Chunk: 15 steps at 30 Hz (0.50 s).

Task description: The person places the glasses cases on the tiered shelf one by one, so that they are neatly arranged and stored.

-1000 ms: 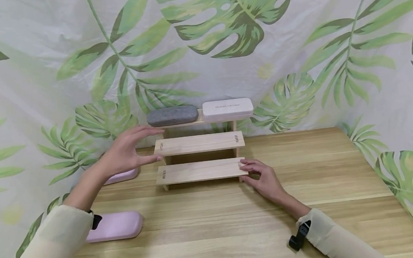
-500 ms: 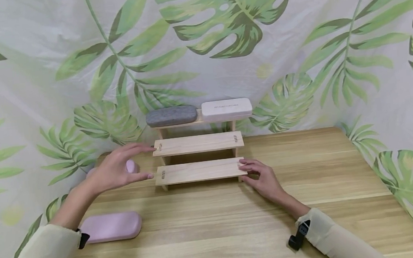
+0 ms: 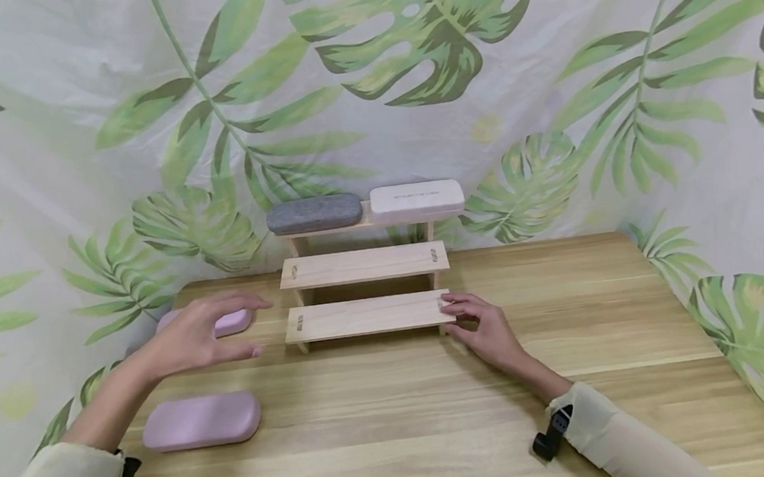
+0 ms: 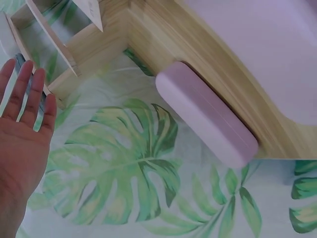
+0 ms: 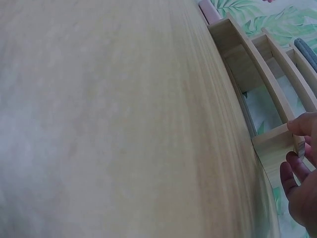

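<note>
A three-step wooden display stand [image 3: 368, 317] stands at the back of the table. My right hand [image 3: 489, 331] grips the right end of its lowest step, the thumb [image 5: 302, 124] against the board's edge. On the top step lie a grey glasses case [image 3: 315, 214] and a white glasses case [image 3: 417, 199], side by side. To the left of the stand my left hand [image 3: 189, 342] hovers with nothing in it, thumb and fingers spread apart. Behind it, partly covered, lies one pink glasses case [image 3: 232, 323]. Nearer the front is another pink glasses case [image 3: 203, 421].
The wooden table [image 3: 564, 291] ends at the back and sides against a leaf-patterned cloth [image 3: 414, 137]. Black straps [image 3: 554, 432] sit at both wrists. In the left wrist view a pink case [image 4: 208, 114] lies near the table edge.
My left hand has drawn away from the stand's left side, leftward and down, towards the pink glasses cases. The right hand stays on the lowest step.
</note>
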### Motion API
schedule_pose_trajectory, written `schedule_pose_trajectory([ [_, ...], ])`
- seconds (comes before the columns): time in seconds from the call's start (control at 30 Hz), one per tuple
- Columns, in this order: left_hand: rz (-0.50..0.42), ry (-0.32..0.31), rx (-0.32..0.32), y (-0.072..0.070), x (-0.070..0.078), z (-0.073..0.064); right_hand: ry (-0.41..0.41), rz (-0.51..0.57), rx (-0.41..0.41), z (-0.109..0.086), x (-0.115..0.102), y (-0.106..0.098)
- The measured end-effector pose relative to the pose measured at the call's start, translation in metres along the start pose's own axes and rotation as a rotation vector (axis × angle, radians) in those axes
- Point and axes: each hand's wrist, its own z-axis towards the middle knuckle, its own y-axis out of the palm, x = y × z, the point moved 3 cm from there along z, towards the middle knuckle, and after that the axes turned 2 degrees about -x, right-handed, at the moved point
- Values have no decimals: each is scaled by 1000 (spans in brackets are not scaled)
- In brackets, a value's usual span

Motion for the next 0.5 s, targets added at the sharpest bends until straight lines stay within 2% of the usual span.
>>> schedule_pose_trajectory([
  [0.2,6,32,-32,0,-3,-10,10,-6,5,0,0,-1],
  [0.37,13,54,-61,7,-9,-22,7,-9,8,0,1,-1],
  [0.5,-19,-11,-92,13,-15,-35,6,-10,9,0,1,0],
])
